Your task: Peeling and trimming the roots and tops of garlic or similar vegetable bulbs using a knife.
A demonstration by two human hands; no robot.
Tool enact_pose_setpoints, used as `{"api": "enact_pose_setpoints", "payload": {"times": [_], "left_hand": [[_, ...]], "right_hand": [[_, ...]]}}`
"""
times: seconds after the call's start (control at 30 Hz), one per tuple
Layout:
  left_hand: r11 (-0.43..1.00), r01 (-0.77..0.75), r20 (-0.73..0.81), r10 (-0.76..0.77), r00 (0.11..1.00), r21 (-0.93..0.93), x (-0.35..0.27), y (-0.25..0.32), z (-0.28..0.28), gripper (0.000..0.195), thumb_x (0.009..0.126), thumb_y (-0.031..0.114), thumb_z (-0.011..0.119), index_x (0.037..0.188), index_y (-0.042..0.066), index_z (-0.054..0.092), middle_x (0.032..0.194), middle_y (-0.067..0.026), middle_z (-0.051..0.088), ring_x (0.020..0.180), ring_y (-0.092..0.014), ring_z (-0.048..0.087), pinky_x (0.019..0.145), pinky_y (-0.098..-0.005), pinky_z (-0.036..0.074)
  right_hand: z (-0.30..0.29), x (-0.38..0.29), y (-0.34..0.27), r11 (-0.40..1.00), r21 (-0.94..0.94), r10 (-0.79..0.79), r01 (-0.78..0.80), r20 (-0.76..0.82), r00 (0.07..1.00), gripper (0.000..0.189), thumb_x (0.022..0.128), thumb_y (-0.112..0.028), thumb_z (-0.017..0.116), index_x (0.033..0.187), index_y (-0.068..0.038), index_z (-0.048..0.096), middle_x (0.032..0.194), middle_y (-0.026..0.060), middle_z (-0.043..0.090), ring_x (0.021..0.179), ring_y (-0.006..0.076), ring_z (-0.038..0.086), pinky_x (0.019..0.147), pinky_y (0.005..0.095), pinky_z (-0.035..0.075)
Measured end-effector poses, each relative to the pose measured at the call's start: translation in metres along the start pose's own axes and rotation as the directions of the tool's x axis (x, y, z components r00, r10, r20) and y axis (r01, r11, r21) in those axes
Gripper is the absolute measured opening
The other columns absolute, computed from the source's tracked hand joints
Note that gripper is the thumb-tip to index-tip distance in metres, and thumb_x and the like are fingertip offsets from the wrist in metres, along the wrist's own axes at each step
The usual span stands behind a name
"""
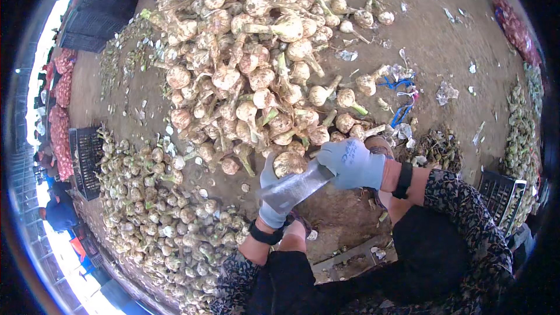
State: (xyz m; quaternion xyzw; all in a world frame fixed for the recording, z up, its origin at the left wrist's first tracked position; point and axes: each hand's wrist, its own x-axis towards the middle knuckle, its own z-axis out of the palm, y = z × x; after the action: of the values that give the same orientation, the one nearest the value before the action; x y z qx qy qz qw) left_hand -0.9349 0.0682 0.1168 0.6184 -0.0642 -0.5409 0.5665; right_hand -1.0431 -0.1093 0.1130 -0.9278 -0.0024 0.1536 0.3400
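My left hand (270,183), in a light grey glove, holds a dirt-stained garlic bulb (289,164) upright against the fingers. A broad metal cleaver blade (298,187) lies just below the bulb, across the front of the left palm. Its handle is inside my right hand (352,161), also gloved, with the fingers closed around it. Whether the edge touches the bulb I cannot tell. Right in front of both hands rises a large heap of garlic bulbs with stalks (258,74). To the left lies a second spread of bulbs with short stems (175,210).
Black plastic crates (85,162) and red mesh sacks (60,140) line the left side. More sacks (516,30) and a black crate (501,197) are at the right. Blue twine (401,113) and dry scraps lie on the dirt floor. A person in blue (61,214) is far left.
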Motion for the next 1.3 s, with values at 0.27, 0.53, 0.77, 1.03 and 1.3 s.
{"api": "enact_pose_setpoints", "payload": {"times": [0.27, 0.53, 0.77, 1.03, 1.3], "left_hand": [[0.800, 0.134, 0.109, -0.086, 0.990, -0.585, -0.005, 0.003, 0.022, 0.054, 0.084, 0.035, 0.059, 0.123, 0.000, 0.046, 0.115, -0.0210, 0.056, 0.104, -0.029, 0.058, 0.094, -0.0405, 0.046], [0.929, -0.274, 0.078, 0.263, 0.962, 0.250, -0.013, 0.043, 0.047, 0.060, 0.056, 0.007, 0.081, 0.108, 0.005, 0.052, 0.096, -0.0055, 0.058, 0.088, -0.015, 0.058, 0.080, -0.0292, 0.049], [0.128, -0.453, 0.392, 0.330, 0.859, 0.882, 0.003, 0.011, 0.021, 0.046, 0.067, 0.014, 0.070, 0.110, 0.007, 0.057, 0.100, -0.0124, 0.061, 0.091, -0.030, 0.061, 0.078, -0.0390, 0.049], [-0.104, -0.385, 0.398, 0.308, 0.864, 0.917, -0.016, 0.005, 0.000, 0.029, 0.066, 0.014, 0.061, 0.095, 0.015, 0.062, 0.091, -0.0079, 0.063, 0.078, -0.031, 0.061, 0.065, -0.0468, 0.047], [-0.201, 0.687, -0.703, -0.016, 0.711, 0.698, -0.116, 0.051, -0.162, 0.065, 0.077, 0.033, 0.067, 0.133, 0.012, 0.041, 0.118, -0.0214, 0.057, 0.100, -0.035, 0.061, 0.086, -0.0421, 0.049]], "right_hand": [[0.018, -0.014, 0.030, 1.000, 0.016, -0.016, 0.018, -0.132, 0.991, 0.022, 0.068, -0.020, 0.062, 0.088, -0.009, 0.060, 0.086, 0.0106, 0.061, 0.079, 0.0313, 0.063, 0.064, 0.0428, 0.051], [-0.032, -0.035, 0.091, 0.858, 0.078, 0.467, -0.507, -0.529, 0.708, 0.022, 0.071, -0.015, 0.059, 0.091, -0.005, 0.061, 0.077, 0.0175, 0.062, 0.075, 0.0377, 0.062, 0.066, 0.0442, 0.050], [-0.020, -0.011, 0.025, 1.000, 0.011, 0.004, -0.001, -0.288, 0.958, 0.015, 0.069, -0.016, 0.060, 0.081, -0.008, 0.059, 0.078, 0.0135, 0.060, 0.072, 0.0351, 0.062, 0.060, 0.0436, 0.050], [-0.016, -0.014, 0.054, 0.996, -0.091, -0.026, 0.004, -0.232, 0.972, 0.019, 0.063, -0.015, 0.065, 0.077, -0.004, 0.058, 0.068, 0.0141, 0.056, 0.066, 0.0340, 0.059, 0.060, 0.0420, 0.049], [-0.010, -0.031, 0.090, 0.917, 0.235, 0.397, -0.323, -0.448, 0.801, 0.013, 0.065, -0.007, 0.059, 0.075, -0.001, 0.053, 0.064, 0.0186, 0.053, 0.060, 0.0335, 0.054, 0.055, 0.0398, 0.043]]}}
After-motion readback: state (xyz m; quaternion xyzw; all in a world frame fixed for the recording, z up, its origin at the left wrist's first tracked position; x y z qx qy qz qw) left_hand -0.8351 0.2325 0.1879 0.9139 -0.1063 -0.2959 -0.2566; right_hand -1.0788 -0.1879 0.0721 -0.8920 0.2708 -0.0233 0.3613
